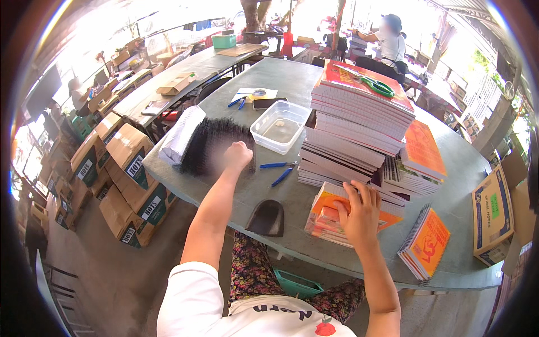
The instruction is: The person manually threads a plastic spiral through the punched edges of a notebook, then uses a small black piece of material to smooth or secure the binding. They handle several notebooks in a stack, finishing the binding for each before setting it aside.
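My left hand (238,156) is closed at the right edge of a pile of thin black binding coils (209,140). What its fingers hold, if anything, is too small to make out. My right hand (360,216) lies with fingers apart on an orange-covered notebook (328,220) near the table's front edge. Just beyond it rises a tall stack of notebooks (348,143), with green-handled scissors (377,86) on top. Blue-handled pliers (281,171) rest between the coils and the stack. Closer to me is a dark rounded pad (265,218).
A clear plastic tub (281,126) stands behind the pliers, beside a phone (270,103) and blue cutters (240,101). Spiral notebooks (425,244) lean at the right, near an open carton (494,216). Cardboard boxes (135,191) fill the left floor. A person (390,45) sits far off.
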